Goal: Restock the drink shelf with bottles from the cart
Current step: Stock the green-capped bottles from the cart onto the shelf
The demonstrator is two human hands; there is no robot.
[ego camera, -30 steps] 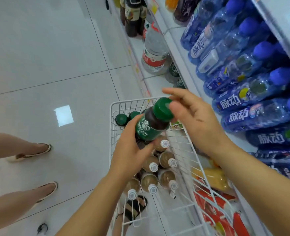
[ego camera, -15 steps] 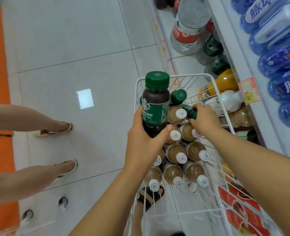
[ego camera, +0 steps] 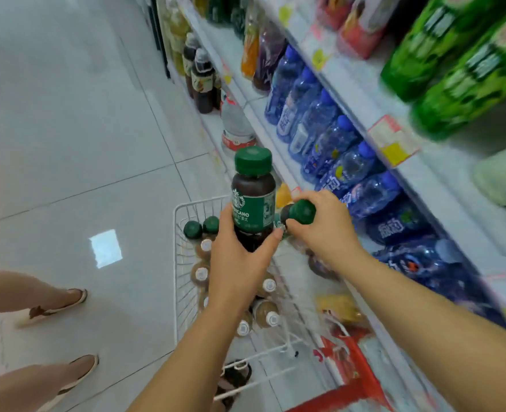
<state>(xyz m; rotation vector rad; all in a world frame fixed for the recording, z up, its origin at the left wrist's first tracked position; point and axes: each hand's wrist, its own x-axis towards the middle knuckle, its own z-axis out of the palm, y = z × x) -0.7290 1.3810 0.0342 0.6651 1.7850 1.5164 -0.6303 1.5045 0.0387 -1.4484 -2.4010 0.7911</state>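
Observation:
My left hand (ego camera: 239,263) grips a dark coffee bottle (ego camera: 253,194) with a green cap and green label, held upright above the white wire cart (ego camera: 176,221). My right hand (ego camera: 323,227) holds a second green-capped bottle (ego camera: 300,212) just above the cart's far right corner. Inside the cart stand several brown bottles with white caps (ego camera: 201,273) and two more green-capped ones (ego camera: 192,229). The drink shelf (ego camera: 361,108) runs along the right, close to my right hand.
Blue bottles (ego camera: 320,129) fill the middle shelf row, green bottles (ego camera: 466,66) lie above, and a large water bottle (ego camera: 236,126) stands on the bottom shelf. Another person's legs and sandals (ego camera: 58,304) are on the tiled floor at the left.
My right hand has lifted a green-capped bottle out of the cart. My left hand has kept its bottle upright. The view has swung up toward the shelves.

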